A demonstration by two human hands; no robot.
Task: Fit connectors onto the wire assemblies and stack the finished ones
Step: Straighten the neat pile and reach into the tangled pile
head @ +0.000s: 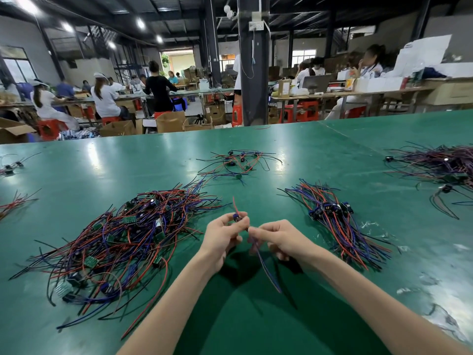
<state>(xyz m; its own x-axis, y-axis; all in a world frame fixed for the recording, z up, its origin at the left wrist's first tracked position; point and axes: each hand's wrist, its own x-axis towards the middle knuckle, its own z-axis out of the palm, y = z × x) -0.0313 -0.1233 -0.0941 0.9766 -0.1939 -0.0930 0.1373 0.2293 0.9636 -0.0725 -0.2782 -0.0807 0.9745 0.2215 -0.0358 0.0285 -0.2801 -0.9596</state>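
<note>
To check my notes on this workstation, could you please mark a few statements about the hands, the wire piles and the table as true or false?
1. The left hand and right hand both pinch a wire assembly. True.
2. The big tangled pile lies on the person's right. False: it lies on their left.
3. A neater stack lies right of the hands. True.
4. The table is red. False: it is green.

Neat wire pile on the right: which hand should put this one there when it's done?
Probably the right hand. It sits nearer the neat pile and pinches the wires, while the left hand holds the connector, nearer the tangled pile.
</note>
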